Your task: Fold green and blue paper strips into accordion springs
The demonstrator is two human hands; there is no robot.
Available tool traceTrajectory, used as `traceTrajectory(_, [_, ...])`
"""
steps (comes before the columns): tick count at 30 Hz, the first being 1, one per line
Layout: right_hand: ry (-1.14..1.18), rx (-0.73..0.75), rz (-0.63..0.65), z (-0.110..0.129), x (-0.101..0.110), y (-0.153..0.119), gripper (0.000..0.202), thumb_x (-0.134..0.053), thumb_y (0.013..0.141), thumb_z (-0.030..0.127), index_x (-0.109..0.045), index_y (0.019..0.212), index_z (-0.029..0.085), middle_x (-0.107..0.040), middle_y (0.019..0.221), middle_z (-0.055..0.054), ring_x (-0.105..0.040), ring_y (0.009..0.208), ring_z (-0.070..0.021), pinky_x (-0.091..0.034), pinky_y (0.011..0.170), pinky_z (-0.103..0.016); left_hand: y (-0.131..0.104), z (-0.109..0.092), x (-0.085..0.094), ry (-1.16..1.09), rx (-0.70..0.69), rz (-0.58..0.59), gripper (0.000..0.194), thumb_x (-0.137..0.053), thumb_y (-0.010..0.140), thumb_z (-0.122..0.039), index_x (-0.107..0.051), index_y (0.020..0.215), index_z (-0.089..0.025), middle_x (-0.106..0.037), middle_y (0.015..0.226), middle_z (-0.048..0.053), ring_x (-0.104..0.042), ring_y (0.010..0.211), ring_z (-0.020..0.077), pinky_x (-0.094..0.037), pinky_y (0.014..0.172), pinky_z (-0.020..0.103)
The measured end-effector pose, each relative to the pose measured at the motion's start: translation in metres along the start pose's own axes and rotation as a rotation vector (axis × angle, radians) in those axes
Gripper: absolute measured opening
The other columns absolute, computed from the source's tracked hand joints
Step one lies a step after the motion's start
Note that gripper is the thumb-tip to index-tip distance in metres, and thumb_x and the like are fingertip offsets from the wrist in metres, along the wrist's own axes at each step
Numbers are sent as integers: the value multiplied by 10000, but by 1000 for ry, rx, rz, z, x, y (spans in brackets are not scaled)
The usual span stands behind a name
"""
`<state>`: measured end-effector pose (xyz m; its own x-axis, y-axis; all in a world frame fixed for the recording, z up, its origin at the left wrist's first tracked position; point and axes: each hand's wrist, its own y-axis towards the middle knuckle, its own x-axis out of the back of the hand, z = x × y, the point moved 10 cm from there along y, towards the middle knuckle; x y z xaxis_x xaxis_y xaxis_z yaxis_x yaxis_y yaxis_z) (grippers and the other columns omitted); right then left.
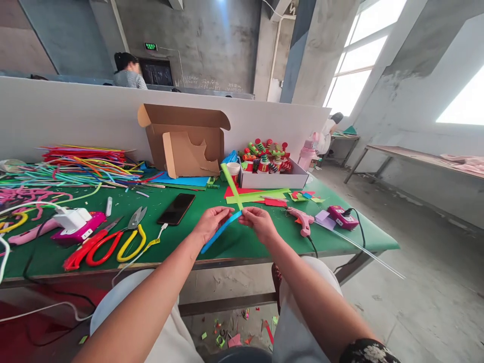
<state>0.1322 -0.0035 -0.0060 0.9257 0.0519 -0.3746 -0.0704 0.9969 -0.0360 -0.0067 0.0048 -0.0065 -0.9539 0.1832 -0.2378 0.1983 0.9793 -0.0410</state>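
Note:
A blue paper strip [221,232] and a light green paper strip [231,184] meet at an angle above the green table. My left hand [215,222] is closed, its fingertips pinching the blue strip near the joined end. The fingers of my right hand [257,222] are pinched on the point where the two strips meet. The green strip points up and away, while the blue one slants down to the left. Red and green paper pieces [260,195] lie on the table just beyond my hands.
Scissors [136,234], red-handled pliers [85,248] and a phone [176,208] lie left; a pink glue gun [302,220] lies right. Behind are pipe cleaners [75,171], a cardboard box [185,121] and a white tray [274,180] of crafts. Two people are in the background.

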Motion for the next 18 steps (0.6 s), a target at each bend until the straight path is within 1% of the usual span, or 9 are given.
traceTrajectory(2, [135, 1, -37, -2, 1, 1, 331, -893, 508, 346, -687, 692, 164, -682, 645, -5, -663, 621, -126, -580, 698, -258, -1, -4, -3, 47, -47, 23, 357, -845, 510, -411, -737, 749, -169, -695, 682, 51, -591, 618, 156, -452, 602, 272])
traceTrajectory(5, [270, 6, -61, -5, 2, 3, 297, -888, 533, 284, -669, 693, 163, -685, 679, -13, -680, 689, -138, -578, 745, -259, -5, 1, -15, 90, -51, 81, 340, -847, 509, -358, -746, 777, -175, -712, 738, 62, -593, 645, 160, -463, 619, 280])
traceTrajectory(7, [305, 8, -70, -7, 2, 3, 283, -879, 542, 268, -667, 696, 164, -685, 685, -14, -681, 694, -141, -576, 751, -260, -8, 2, -20, 80, -61, 68, 345, -834, 536, -359, -745, 818, -179, -723, 804, 69, -601, 678, 162, -467, 631, 277])
traceTrajectory(10, [275, 4, -78, -11, 0, 1, 302, -886, 513, 276, -684, 711, 168, -683, 681, -1, -654, 634, -120, -569, 701, -246, -12, -1, -23, 23, -109, 32, 361, -806, 596, -386, -739, 883, -177, -728, 914, 87, -622, 775, 179, -468, 662, 270])
traceTrajectory(12, [242, 8, -80, -13, -2, -1, 325, -894, 482, 296, -692, 706, 175, -688, 688, 2, -641, 622, -117, -562, 685, -250, -14, -4, -23, -6, -138, 10, 365, -801, 606, -402, -737, 877, -165, -727, 899, 92, -626, 799, 188, -466, 677, 273])
traceTrajectory(15, [216, 29, -62, -15, -10, -4, 343, -895, 457, 327, -689, 687, 175, -693, 699, -7, -652, 647, -140, -561, 729, -295, -15, -6, -15, -36, -171, -72, 349, -809, 586, -429, -720, 788, -159, -713, 792, 66, -621, 742, 177, -470, 701, 287])
traceTrajectory(18, [161, 59, -42, -13, -17, -7, 342, -888, 462, 340, -681, 676, 171, -675, 659, 2, -642, 621, -140, -556, 748, -320, -16, -3, -8, -81, -160, -134, 378, -827, 536, -462, -692, 713, -157, -695, 722, 44, -613, 687, 165, -481, 724, 311])
